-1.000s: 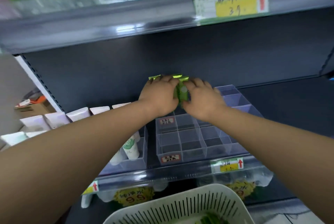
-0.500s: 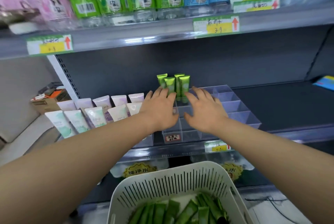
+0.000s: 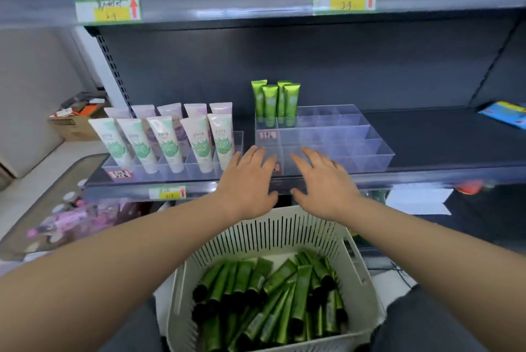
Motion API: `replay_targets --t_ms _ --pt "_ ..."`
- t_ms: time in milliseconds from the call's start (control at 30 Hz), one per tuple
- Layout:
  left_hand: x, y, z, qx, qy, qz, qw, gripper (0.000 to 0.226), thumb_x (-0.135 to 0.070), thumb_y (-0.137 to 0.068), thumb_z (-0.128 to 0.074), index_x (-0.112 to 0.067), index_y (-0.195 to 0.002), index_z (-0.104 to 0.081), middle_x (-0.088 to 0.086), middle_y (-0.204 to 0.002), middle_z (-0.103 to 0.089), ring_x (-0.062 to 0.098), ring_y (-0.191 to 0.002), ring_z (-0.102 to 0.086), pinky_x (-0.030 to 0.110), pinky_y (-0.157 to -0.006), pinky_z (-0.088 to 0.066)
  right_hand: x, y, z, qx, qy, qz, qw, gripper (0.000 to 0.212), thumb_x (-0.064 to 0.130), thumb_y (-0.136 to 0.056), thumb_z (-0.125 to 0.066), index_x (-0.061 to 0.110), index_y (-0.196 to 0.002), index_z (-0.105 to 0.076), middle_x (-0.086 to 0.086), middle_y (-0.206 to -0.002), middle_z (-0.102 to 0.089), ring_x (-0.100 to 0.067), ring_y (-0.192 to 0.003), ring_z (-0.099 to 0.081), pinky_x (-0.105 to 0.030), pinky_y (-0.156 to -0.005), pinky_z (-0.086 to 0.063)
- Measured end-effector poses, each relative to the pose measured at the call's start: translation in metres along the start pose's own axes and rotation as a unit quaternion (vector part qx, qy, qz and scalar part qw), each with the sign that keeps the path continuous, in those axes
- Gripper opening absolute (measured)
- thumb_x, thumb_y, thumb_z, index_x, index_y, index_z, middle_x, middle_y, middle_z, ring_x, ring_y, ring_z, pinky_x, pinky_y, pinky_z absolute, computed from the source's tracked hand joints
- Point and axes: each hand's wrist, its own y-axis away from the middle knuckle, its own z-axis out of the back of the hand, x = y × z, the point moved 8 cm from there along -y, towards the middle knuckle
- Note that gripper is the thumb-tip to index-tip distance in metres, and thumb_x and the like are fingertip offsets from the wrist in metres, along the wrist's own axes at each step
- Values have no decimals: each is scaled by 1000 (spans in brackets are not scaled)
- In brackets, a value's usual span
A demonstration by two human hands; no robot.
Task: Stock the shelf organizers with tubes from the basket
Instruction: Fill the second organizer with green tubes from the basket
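Have let go of the green tubes (image 3: 274, 101), upright now in the organizer (image 3: 341, 135) beyond left hand (image 3: 250, 181) and right hand (image 3: 321, 184), both released and drawn back toward the basket (image 3: 256, 238) just below for more.

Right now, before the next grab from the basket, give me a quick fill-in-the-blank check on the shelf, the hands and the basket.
The green tubes standing in the clear organizer number ____. The left hand and the right hand both hold ____. The spare tubes lying in the basket have caps coloured ____.
Missing words: four; nothing; black.
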Motion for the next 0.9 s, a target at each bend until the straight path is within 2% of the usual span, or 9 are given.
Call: replay_targets --t_ms 267,400,567,733,900 --pt "-8 37 -57 49 17 -12 999 74 -44 -90 -48 -12 -149 -17 7 -157 -17 22 -146 -13 38 -120 -11 13 30 -53 71 -27 8 997 74 41 -89 -48 19 -150 -12 -4 -156 -16 -23 -142 -19 -39 -115 -22" --pt "-8 49 -85 80 45 -8 996 67 -40 -89 -51 -11 -144 -27 8 -149 -33 24 -139 -29 36 -117 -20 16 39 -85 109 -43 -4 993 71 39 -88 -52 18 -148 -19 -3 -152 -25 -22 -139 -28 -37 -114 -28" --pt "-4 53 -124 141 71 4 987 56 -34 -88 -52 -12 -138 -39 8 -140 -45 24 -128 -42 37 -112 -33 17 44 -126 176 -59 -6 983 58 35 -87 -56 14 -138 -37 -4 -139 -41 -23 -128 -41 -37 -108 -37" --pt "7 50 -168 181 120 23 976 41 -29 -88 -51 -12 -125 -50 6 -122 -55 25 -113 -53 40 -98 -47 9 42 -167 247 -67 -21 967 42 29 -85 -59 12 -123 -50 -4 -116 -51 -22 -108 -52 -34 -92 -47" --pt "6 45 -210 219 167 35 961 31 -21 -88 -52 -10 -118 -53 9 -116 -55 25 -108 -54 37 -94 -48 -3 38 -199 302 -73 -42 950 35 23 -84 -59 14 -117 -54 -5 -112 -54 -24 -105 -54 -33 -88 -47"
